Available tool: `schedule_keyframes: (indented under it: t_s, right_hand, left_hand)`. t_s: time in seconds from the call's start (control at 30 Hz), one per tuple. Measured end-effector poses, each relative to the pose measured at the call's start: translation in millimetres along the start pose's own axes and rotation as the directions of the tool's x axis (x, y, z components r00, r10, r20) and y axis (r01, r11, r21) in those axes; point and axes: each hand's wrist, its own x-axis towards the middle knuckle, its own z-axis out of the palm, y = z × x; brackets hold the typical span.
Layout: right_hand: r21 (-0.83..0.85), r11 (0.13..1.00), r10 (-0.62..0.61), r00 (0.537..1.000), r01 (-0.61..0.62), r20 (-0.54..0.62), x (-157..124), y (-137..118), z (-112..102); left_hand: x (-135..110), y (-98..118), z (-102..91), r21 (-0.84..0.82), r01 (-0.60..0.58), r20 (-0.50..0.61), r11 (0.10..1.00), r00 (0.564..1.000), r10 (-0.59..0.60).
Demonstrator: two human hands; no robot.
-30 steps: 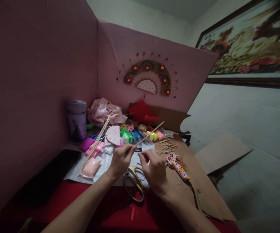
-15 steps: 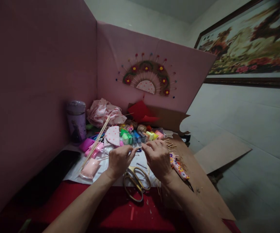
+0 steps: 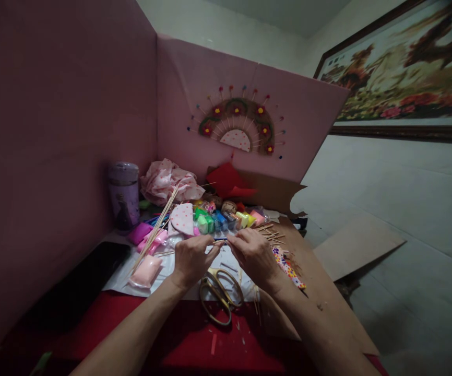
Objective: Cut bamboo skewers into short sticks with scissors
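Head view: holds a thin wooden stick roughly level between both hands, above a white sheet spread on a red-covered counter. Pinches it on one side between thumb and forefinger of the left hand, with the other fingers curled in. Grasps it on the other side with the bent fingers of the right hand, leaving only a short length bare in between. Cannot tell how far it runs behind either hand.

Just below, shows gold-handled scissors lying across the near edge of the sheet. To the right, has a flower-patterned tool on brown cardboard, partly hidden by the right hand, and short sticks loosely crossed behind it. Beyond the hands, shows green packets, blue and yellow ones alongside, and a dotted half-round piece. To the left, has a slanting bundle of long sticks, its lower end beside a peach packet. Farther back, shows a lilac tumbler next to crumpled dotted cloth, and a flower-studded half-circle on the pink panel.
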Motion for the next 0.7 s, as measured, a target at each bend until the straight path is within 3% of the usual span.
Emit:
schedule_keyframes:
  t_s: [0.2,0.47,0.6,0.63,0.7]
  right_hand:
    - [0.054,0.997,0.052,0.998,-0.053,0.026,-1.4,-4.1,3.7]
    - [-0.044,0.996,0.083,0.992,-0.079,0.094,-0.1,-13.7,12.9]
    - [0.291,0.953,0.034,0.985,-0.083,0.171,3.2,5.8,2.0]
    - [0.434,0.893,0.039,0.980,-0.123,0.197,3.7,12.3,-0.5]
    - [0.688,0.679,0.112,0.962,-0.257,0.249,4.1,23.5,-2.1]
  left_hand:
    - [-1.5,0.2,0.6,0.043,0.002,-0.003,0.999,1.000,-0.002]
    - [-0.9,0.4,0.2,0.144,0.023,0.016,0.989,1.000,-0.026]
    - [3.5,-1.8,-4.5,-0.063,0.009,0.078,0.998,0.997,-0.004]
    - [4.8,-1.7,-5.8,-0.146,0.013,0.096,0.989,0.995,0.001]
    - [7.0,-0.9,-8.2,-0.305,0.035,0.114,0.952,0.993,0.000]
